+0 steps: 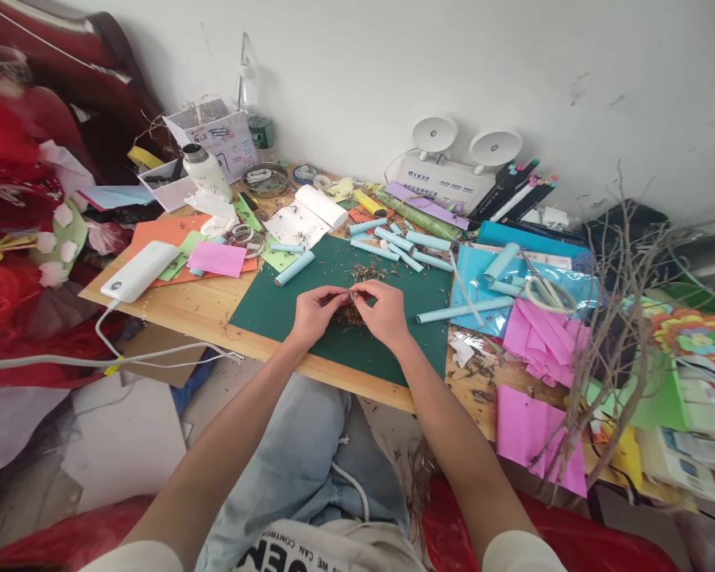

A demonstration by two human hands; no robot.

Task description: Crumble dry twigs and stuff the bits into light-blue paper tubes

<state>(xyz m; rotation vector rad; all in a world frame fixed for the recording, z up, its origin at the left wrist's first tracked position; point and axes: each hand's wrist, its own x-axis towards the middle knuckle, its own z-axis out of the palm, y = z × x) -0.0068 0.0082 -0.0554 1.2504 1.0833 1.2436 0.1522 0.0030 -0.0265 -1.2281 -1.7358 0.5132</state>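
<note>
Both my hands meet over a dark green cutting mat point(274, 306) on a wooden table point(208, 306). My left hand point(314, 311) and my right hand point(384, 311) are closed in a pinch on a small dry twig piece point(351, 295) held between their fingertips. Under them lies a heap of twig bits point(349, 315). More bits point(369, 272) lie just beyond. Several rolled light blue paper tubes point(405, 242) rest at the mat's far side, and one tube point(294, 268) lies to the left.
Pink paper sheets point(536, 338) and bare branches point(608, 334) crowd the right. Scissors point(548, 292) lie on blue paper point(477, 274). A white power bank point(140, 270) with cable, a pink note point(218, 258), a white bottle point(206, 168) and boxes stand left. A twin lamp point(446, 171) is at the wall.
</note>
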